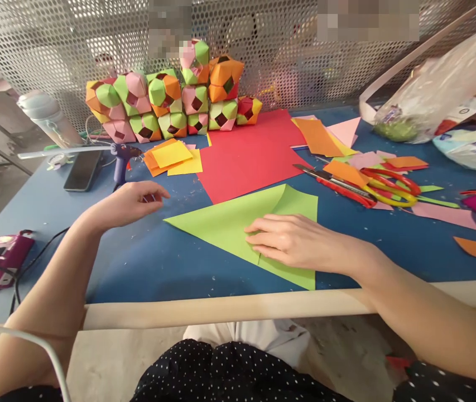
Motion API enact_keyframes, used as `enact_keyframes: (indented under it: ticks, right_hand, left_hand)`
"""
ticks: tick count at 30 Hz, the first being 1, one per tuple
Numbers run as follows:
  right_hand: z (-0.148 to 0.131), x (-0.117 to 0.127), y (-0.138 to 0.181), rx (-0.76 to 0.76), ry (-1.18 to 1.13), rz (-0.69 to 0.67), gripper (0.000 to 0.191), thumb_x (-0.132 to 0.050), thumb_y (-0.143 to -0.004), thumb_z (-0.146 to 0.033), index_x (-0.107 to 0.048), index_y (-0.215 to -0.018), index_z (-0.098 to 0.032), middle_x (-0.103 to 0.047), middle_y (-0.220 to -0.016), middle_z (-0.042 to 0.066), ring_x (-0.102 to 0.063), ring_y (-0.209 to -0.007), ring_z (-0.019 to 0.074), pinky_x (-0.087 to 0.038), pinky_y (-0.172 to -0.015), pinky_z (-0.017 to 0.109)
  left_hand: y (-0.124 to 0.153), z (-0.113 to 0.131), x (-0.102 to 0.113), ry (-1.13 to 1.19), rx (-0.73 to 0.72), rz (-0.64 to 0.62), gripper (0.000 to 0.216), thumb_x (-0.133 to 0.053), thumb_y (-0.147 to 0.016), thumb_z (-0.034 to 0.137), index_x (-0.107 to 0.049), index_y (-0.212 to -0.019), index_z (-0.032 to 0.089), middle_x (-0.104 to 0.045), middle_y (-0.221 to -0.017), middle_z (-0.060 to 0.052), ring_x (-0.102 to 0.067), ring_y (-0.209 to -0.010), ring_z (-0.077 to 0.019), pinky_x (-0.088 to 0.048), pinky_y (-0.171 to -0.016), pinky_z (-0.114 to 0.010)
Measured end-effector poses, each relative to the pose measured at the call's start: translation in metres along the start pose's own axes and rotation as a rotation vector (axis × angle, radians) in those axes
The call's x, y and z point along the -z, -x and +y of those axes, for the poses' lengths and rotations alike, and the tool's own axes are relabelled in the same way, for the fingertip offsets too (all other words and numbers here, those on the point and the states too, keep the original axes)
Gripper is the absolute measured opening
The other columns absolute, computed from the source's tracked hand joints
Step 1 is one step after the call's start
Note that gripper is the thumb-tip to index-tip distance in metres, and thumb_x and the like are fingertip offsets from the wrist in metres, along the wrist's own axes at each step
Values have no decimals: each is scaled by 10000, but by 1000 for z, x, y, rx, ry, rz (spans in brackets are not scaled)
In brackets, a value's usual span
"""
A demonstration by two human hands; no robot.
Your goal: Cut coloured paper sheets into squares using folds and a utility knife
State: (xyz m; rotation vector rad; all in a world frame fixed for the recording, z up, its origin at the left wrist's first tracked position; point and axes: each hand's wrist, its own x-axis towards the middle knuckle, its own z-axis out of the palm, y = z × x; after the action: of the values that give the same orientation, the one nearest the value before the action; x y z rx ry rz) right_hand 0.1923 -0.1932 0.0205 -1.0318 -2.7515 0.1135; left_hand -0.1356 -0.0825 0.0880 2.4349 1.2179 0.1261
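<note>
A green sheet of paper (221, 226) lies on the blue table before me, one side folded over to a long point at the left. My right hand (277, 239) rests on it, fingers stretched out and pressing the folded layer. To the left, my left hand (137, 201) hovers past the paper's tip, its fingers loosely bent and apart, with nothing in it. Just behind that hand stands a purple glue gun (121, 162) with a clear glue stick. Red paper (250, 156) lies beyond the green sheet.
Folded paper balls (166, 106) are stacked against the perforated metal screen. Yellow and orange squares (174, 157) lie by the glue gun. A phone (82, 171) and bottle (47, 114) are at left. Scissors (403, 190), a cutter (338, 187) and paper scraps lie at right.
</note>
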Motion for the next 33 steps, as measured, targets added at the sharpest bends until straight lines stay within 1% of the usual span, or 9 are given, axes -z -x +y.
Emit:
enact_keyframes:
  ticks: [2,5,7,9,11,14,21,25,33]
  right_hand:
    - [0,-1,-1,7,-15,22,307,-419,-990,-210,-717,-938,-162,-678,-988,96,-621,-839,192,-471,-655,324]
    - [1,-3,-1,8,-30,57,287,-437,-980,-211,-717,-924,-178,-677,-947,85,-615,-822,185,-460,-649,311]
    - [1,-4,-2,4,-32,61,282,-437,-981,-212,-712,-922,-182,-670,-928,78,-610,-813,181,-451,-644,306]
    - [1,-4,-2,3,-23,41,279,-433,-984,-213,-704,-923,-183,-657,-908,71,-603,-797,178,-438,-632,306]
    - [2,-4,-2,-4,-1,9,271,-441,-983,-218,-694,-893,-182,-636,-859,60,-591,-772,179,-420,-612,308]
    - [2,-5,-1,-9,16,-3,276,-455,-978,-224,-681,-826,-180,-612,-807,51,-574,-741,180,-404,-597,310]
    - [2,-5,1,8,-56,38,261,-449,-975,-196,-709,-965,-179,-665,-1009,79,-622,-827,179,-453,-649,312]
    - [3,-4,1,26,-69,45,272,-437,-973,-188,-708,-982,-178,-670,-1008,84,-625,-836,181,-470,-656,310]
    - [3,-5,0,13,-96,65,286,-415,-977,-197,-696,-925,-190,-669,-943,74,-618,-834,184,-475,-666,312]
  left_hand:
    - [0,20,-8,15,-49,213,278,-513,-878,338,-660,-1053,180,-677,-1038,-63,-632,-881,-174,-509,-806,-296]
    - [-10,55,-40,63,-210,345,287,-470,-907,250,-617,-1140,169,-648,-1176,-105,-617,-1075,-208,-499,-942,-354]
    - [-21,76,-70,-19,-275,327,359,-429,-922,212,-558,-1247,130,-557,-1352,-168,-496,-1292,-264,-410,-1080,-435]
    - [-32,92,-97,-157,-261,231,447,-417,-912,177,-485,-1337,56,-408,-1489,-222,-336,-1419,-323,-310,-1151,-484]
    - [-41,102,-118,-261,-250,153,510,-411,-917,180,-414,-1396,5,-282,-1549,-253,-212,-1466,-355,-245,-1177,-508]
    - [-47,106,-135,-334,-266,129,535,-365,-945,225,-376,-1435,10,-229,-1572,-231,-143,-1481,-344,-179,-1199,-514]
    - [-37,73,-131,-319,-15,61,626,-268,-997,426,-319,-1484,36,-203,-1582,-198,-154,-1481,-308,-195,-1209,-479]
    - [-13,49,-118,-314,80,64,654,-286,-987,501,-317,-1496,90,-181,-1593,-169,-139,-1481,-290,-176,-1218,-451]
    - [39,5,-94,-299,219,96,664,-279,-987,528,-341,-1486,94,-211,-1582,-175,-154,-1474,-300,-215,-1197,-503]
